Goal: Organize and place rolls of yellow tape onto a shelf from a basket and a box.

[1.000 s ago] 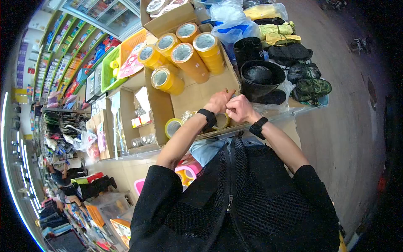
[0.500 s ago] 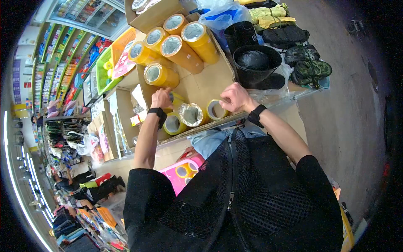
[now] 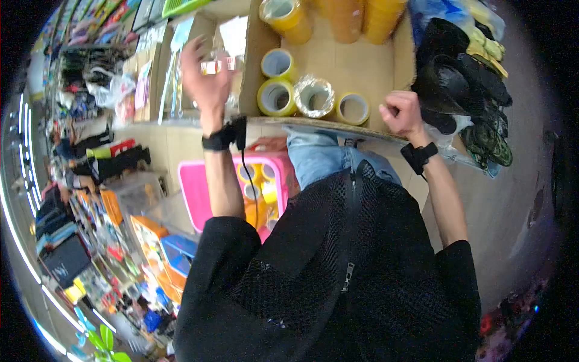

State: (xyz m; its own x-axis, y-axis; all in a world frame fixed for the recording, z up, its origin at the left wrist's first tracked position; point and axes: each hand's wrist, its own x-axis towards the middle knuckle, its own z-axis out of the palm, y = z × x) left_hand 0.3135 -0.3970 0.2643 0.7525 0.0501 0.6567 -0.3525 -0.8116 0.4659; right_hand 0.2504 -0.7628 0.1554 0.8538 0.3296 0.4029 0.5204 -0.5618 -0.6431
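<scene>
My left hand (image 3: pixel 208 81) is raised with its fingers spread and holds nothing. It hovers over a small cardboard compartment (image 3: pixel 246 90) to the left of the tape box. My right hand (image 3: pixel 401 113) is curled into a loose fist by the front right edge of the cardboard box (image 3: pixel 377 78), with nothing visible in it. Along the front of that box lie a yellow tape roll (image 3: pixel 276 96), a roll in crinkled clear wrap (image 3: pixel 315 98) and another tape roll (image 3: pixel 353 108). Behind the first is one more tape roll (image 3: pixel 278 64). Taller stacks of tape (image 3: pixel 289 21) stand farther back.
Below the table edge is an open pink bin (image 3: pixel 196 196) with tape rolls inside. Black boots (image 3: pixel 449 81) and camouflage shoes (image 3: pixel 487 142) lie at the right. Blue-handled sticks (image 3: pixel 175 72) stand at the left. Other people (image 3: pixel 123 160) are in the background.
My left hand has left the tape rolls, moved left and opened. My right hand has shifted right, away from the nearest roll. The view has turned, showing more of the pink bin.
</scene>
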